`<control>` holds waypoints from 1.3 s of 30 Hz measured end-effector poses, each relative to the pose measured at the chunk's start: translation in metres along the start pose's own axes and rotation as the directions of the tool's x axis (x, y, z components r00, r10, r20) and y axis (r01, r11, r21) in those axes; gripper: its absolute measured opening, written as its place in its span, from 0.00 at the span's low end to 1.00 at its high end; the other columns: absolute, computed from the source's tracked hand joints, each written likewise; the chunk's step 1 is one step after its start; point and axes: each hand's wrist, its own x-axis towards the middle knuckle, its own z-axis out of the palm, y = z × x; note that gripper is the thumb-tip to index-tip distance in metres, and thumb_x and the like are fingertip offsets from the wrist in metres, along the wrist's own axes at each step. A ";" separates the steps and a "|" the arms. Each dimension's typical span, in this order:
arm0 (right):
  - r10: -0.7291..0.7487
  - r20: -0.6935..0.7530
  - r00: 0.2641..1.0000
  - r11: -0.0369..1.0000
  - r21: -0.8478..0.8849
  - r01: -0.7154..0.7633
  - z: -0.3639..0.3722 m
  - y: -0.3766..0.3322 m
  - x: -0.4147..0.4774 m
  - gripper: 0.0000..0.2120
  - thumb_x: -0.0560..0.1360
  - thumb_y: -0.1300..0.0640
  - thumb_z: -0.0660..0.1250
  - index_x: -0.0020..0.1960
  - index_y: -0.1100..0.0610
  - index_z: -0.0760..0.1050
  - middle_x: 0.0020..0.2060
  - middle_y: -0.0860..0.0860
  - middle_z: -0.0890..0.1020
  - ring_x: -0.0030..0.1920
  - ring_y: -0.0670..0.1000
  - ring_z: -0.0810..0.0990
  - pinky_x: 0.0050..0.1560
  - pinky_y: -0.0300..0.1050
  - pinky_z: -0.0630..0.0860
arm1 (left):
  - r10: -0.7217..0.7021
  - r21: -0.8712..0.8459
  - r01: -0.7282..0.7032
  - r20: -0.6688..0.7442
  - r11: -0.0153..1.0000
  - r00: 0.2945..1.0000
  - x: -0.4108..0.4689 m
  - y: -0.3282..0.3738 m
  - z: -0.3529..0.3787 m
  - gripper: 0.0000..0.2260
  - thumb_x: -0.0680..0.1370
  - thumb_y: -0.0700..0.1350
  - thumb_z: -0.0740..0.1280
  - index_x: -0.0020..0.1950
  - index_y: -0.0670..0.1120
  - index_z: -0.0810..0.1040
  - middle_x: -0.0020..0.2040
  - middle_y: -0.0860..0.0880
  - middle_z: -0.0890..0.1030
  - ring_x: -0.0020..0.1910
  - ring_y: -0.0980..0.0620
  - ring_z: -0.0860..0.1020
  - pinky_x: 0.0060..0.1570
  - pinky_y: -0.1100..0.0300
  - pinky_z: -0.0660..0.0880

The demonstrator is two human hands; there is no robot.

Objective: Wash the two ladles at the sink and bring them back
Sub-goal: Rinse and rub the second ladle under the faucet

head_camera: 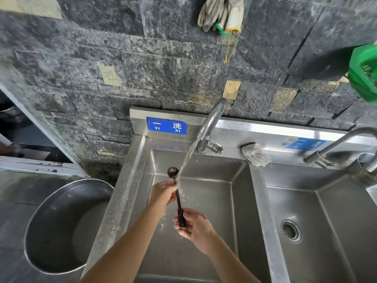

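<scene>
A small dark ladle (179, 203) is held over the left steel sink basin (212, 201), its round bowl up near the running water stream (188, 155) from the tap (212, 123). My right hand (193, 225) grips the lower end of the handle. My left hand (163, 193) is closed around the upper part of the handle, just under the bowl. Water splashes around the handle. I can see only one ladle.
A large round steel basin (63, 227) stands left of the sink. A second sink basin (318, 231) with a drain and its own tap (334, 148) lies to the right. A grey rag (256, 154) sits on the divider. Gloves (222, 13) hang on the stone wall.
</scene>
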 end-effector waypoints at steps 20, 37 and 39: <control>0.061 0.181 0.982 0.998 -0.006 -0.061 -0.056 -0.010 -0.031 0.14 0.82 0.64 0.58 0.64 0.64 0.77 0.44 0.60 0.83 0.36 0.52 0.79 0.36 0.42 0.72 | -0.023 -0.029 0.020 -0.107 0.999 0.994 -0.042 -0.019 0.031 0.04 0.75 0.38 0.72 0.48 0.46 0.83 0.44 0.44 0.86 0.41 0.46 0.84 0.34 0.60 0.80; -0.462 0.028 0.886 0.532 -0.791 0.303 -0.178 -0.040 -0.040 0.10 0.65 0.44 0.72 0.44 0.45 0.82 0.35 0.44 0.85 0.34 0.39 0.81 0.35 0.32 0.75 | -0.013 -0.053 0.012 -0.017 0.999 1.000 -0.066 -0.029 0.172 0.09 0.81 0.42 0.63 0.53 0.42 0.83 0.45 0.46 0.87 0.41 0.48 0.82 0.40 0.56 0.79; -0.510 -0.005 0.860 0.525 -0.794 0.307 -0.197 -0.045 -0.040 0.12 0.64 0.42 0.72 0.43 0.48 0.82 0.35 0.47 0.85 0.33 0.40 0.80 0.34 0.34 0.74 | -0.006 -0.015 0.006 0.001 1.000 1.000 -0.063 -0.029 0.196 0.09 0.81 0.42 0.63 0.54 0.43 0.82 0.44 0.47 0.88 0.42 0.48 0.82 0.39 0.57 0.77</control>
